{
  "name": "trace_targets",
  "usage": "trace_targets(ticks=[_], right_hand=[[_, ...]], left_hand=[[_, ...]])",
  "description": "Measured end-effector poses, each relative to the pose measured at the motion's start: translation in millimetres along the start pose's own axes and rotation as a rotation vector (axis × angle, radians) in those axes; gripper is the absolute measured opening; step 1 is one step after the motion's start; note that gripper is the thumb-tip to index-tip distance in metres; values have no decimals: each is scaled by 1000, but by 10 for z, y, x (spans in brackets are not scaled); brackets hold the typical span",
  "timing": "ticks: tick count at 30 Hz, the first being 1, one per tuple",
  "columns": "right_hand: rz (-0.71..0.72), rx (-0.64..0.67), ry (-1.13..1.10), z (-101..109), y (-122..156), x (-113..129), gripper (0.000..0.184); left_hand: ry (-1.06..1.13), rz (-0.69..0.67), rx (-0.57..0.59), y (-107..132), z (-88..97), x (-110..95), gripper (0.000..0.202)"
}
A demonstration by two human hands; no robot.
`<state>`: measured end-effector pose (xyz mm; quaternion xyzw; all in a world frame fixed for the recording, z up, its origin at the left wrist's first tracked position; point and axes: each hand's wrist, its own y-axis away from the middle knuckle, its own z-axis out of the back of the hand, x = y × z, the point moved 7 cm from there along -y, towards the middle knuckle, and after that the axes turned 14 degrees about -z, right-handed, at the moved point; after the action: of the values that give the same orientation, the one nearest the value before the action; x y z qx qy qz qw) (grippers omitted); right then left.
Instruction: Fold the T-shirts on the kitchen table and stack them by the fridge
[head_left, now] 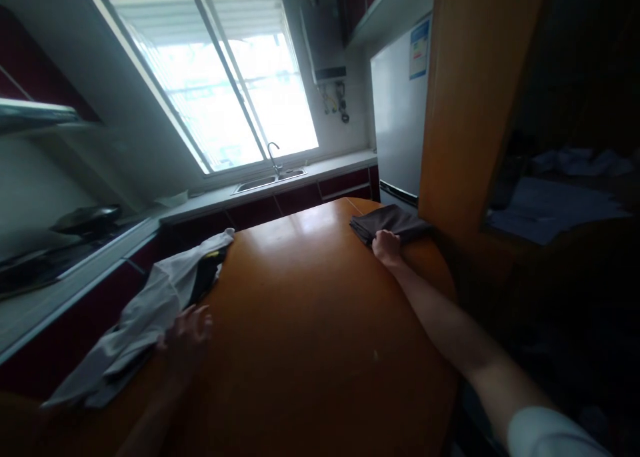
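Observation:
On the right side of the wooden table (290, 290) lies a dark folded piece of cloth (400, 221), flat with several layers showing at its left end. My right hand (387, 246) is closed on the near edge of this cloth, arm stretched out. Along the table's left edge spreads a loose heap of clothes (155, 303), white with some black and a bit of yellow. My left hand (186, 333), slightly blurred, is beside the heap with fingers apart and a little bent. It holds nothing; whether it touches the white fabric I cannot tell.
Beyond the table runs a counter with a sink (270, 181) and tap under a window (215, 77). A fridge (400, 117) and a wooden panel (475, 97) stand at the right. A stove with a pan (87, 218) is at the left.

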<state>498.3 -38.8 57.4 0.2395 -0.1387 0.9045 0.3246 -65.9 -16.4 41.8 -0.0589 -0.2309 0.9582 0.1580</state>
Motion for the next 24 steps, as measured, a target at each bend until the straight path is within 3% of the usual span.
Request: trace_targets(ticks=[2, 5, 8, 10, 12, 15, 19, 24], right_hand=[[71, 21, 2, 7, 222, 195, 32], [273, 144, -19, -141, 826, 592, 24], [715, 634, -232, -390, 1671, 1006, 35], [836, 743, -324, -382, 1940, 1084, 34], [827, 592, -338, -308, 1861, 1060, 25], [714, 353, -262, -286, 1493, 926, 18], [634, 352, -104, -503, 1213, 780, 28], [674, 394, -41, -571, 1275, 775, 20]], left_hand=[[106, -69, -84, -70, -14, -365, 46], [330, -193, -45, -107, -129, -805, 37], [508, -201, -22, -23, -195, -980, 38], [620, -130, -17, 55, -209, -963, 44], [733, -72, 7, 115, -214, -930, 50], [818, -79, 41, 142, -199, -935, 57], [809, -110, 63, 133, -213, -959, 61], [722, -282, 10, 142, -125, -1047, 54]])
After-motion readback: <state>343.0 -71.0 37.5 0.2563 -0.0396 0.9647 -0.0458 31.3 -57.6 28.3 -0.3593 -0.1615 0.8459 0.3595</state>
